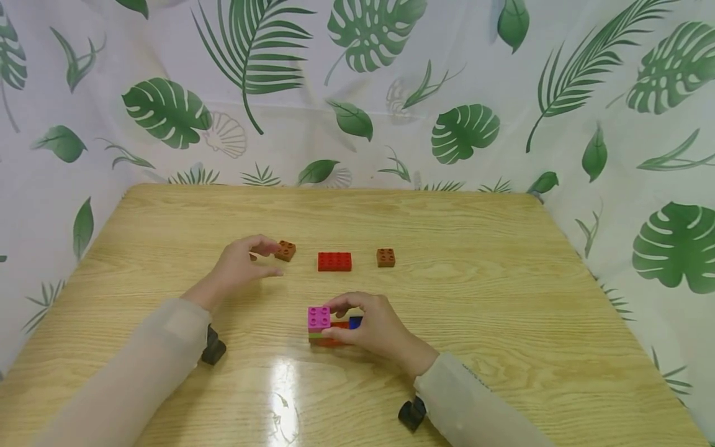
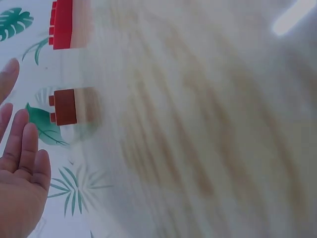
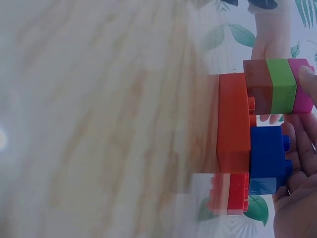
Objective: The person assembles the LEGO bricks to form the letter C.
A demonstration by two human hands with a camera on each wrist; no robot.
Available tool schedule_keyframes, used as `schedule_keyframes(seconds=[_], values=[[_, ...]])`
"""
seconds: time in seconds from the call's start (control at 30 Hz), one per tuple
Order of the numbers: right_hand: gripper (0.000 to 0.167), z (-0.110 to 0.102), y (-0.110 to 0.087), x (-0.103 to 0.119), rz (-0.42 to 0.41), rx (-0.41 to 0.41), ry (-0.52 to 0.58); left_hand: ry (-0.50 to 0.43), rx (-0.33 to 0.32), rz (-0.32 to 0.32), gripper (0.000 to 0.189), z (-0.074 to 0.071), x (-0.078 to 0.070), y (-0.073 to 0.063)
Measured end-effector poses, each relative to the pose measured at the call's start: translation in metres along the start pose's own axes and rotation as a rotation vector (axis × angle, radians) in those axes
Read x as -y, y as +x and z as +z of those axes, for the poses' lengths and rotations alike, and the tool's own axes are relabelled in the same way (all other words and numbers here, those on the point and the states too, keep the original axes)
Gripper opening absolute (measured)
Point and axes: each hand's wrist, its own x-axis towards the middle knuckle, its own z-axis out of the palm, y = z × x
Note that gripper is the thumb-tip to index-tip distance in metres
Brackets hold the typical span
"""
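Observation:
My left hand [image 1: 239, 266] reaches over the table beside the left brown brick [image 1: 286, 251], thumb and fingers spread apart with nothing between them. With thumb and fingers, my right hand [image 1: 381, 327] pinches the pink brick [image 1: 319, 317] at the top of a small build. Under the pink one sit a green brick [image 3: 281, 86] and a brown brick [image 3: 258, 84], stacked on one end of a long orange-red brick [image 3: 234, 123]. A blue brick [image 3: 266, 153] stands on that base too, beside the stack, partly covered by the right hand in the head view.
A long red brick [image 1: 334, 262] lies behind the build, with another brown brick [image 1: 385, 257] to its right. The wooden table [image 1: 475, 248] meets a leaf-printed cloth [image 1: 413, 143] at its back and sides. Black wrist devices show below both sleeves.

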Motion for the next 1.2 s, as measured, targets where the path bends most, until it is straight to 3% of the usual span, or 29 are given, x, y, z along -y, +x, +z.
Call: schedule_keyframes(seconds=[0.2, 0.7, 1.2], values=[[0.032, 0.0, 0.0, -0.001, -0.004, 0.0, 0.002, -0.009, -0.026, -0.014, 0.051, -0.001, 0.007, 0.015], [0.033, 0.0, 0.0, -0.001, -0.012, 0.0, 0.008, 0.018, 0.081, -0.016, 0.058, -0.001, 0.02, 0.035], [0.033, 0.0, -0.001, -0.003, -0.01, 0.001, 0.005, 0.167, 0.066, -0.042, 0.047, 0.006, 0.019, 0.037]])
